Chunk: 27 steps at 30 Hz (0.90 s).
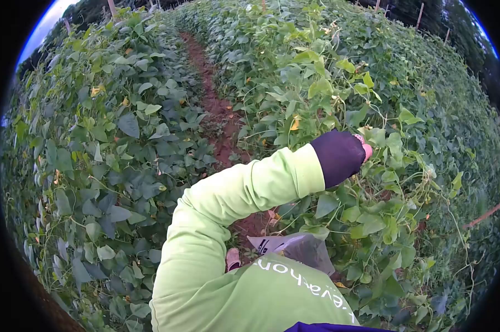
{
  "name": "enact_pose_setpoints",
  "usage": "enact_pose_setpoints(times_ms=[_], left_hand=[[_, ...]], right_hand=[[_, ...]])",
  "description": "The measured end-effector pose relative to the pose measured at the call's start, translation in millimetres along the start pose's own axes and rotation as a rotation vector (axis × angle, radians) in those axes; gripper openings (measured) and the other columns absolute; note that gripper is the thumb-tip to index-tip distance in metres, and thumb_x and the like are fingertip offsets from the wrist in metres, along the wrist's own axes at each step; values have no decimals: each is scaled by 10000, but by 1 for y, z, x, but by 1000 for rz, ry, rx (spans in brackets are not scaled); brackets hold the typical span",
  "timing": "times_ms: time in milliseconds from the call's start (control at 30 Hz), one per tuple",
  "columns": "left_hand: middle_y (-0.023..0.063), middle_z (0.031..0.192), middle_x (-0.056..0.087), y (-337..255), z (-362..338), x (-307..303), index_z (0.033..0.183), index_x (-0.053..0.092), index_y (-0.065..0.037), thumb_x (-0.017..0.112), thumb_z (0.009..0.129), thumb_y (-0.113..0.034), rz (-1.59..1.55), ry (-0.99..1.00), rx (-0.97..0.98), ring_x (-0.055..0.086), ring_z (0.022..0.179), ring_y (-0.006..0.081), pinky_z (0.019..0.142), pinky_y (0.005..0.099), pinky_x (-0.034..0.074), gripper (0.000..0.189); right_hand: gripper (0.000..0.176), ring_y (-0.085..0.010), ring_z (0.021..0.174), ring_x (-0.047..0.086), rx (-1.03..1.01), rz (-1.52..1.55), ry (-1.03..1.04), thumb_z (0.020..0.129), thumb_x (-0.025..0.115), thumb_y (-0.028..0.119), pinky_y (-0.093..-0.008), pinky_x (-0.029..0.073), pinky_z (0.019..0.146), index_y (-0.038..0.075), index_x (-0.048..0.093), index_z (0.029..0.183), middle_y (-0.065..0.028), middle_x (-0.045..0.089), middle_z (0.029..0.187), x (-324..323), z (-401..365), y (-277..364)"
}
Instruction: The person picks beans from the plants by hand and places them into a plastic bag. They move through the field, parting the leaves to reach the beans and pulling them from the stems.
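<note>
My left arm, in a light green sleeve (250, 185), reaches across my body to the bean-like vines on the right. On my left hand (341, 156) is a dark purple glove that leaves the fingertips bare. Those fingers are curled in among the green leaves (391, 146), and foliage hides whatever lies between them. A yellowed leaf (295, 123) hangs just left of the hand. Below the arm, a translucent plastic bag (308, 249) with dark print sits against the front of my green shirt (283, 296). My right hand is out of the picture.
Dense vine rows rise on both sides, the left row (111, 182) close to my arm. Between them runs a narrow reddish dirt path (214, 105). A pink shoe (233, 258) shows on the ground. Wooden stakes (420, 15) stand at the back, and a brown stick (485, 213) slants at right.
</note>
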<state>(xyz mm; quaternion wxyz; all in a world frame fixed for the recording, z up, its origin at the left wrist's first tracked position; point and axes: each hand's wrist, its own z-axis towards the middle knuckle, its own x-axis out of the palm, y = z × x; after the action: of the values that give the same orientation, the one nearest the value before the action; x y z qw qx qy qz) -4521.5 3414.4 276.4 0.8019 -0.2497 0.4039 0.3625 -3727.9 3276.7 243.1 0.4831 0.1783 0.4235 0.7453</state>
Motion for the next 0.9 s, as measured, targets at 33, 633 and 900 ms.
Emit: enact_pose_setpoints(times_ms=[33, 633, 900], left_hand=[[170, 794, 562, 0, -4, -1, 864, 502, -47, 560, 769, -37, 4, -2, -12, 597, 753, 371, 637, 458, 475, 112], [104, 857, 697, -61, -125, -54, 829, 672, -37, 649, 674, 165, -465, -195, -200, 683, 806, 231, 712, 313, 553, 256], [148, 884, 684, -62, -250, 132, 973, 682, -43, 606, 805, -69, -624, 433, -434, 653, 815, 315, 741, 390, 515, 187]], right_hand=[[353, -166, 1048, 604, -17, 32, 44, 978, 524, 226, -265, 503, 853, -1, 533, 1249, -111, 605, 1169, 6, -5, -12], [151, -99, 833, 580, -2, 752, 1258, 882, 579, -66, -217, 444, 764, -2, 648, 1001, -62, 626, 957, 358, -354, 225], [186, -194, 762, 610, -334, 540, 1340, 869, 605, 60, -286, 478, 716, 6, 677, 1032, -109, 659, 840, 498, -406, 228]])
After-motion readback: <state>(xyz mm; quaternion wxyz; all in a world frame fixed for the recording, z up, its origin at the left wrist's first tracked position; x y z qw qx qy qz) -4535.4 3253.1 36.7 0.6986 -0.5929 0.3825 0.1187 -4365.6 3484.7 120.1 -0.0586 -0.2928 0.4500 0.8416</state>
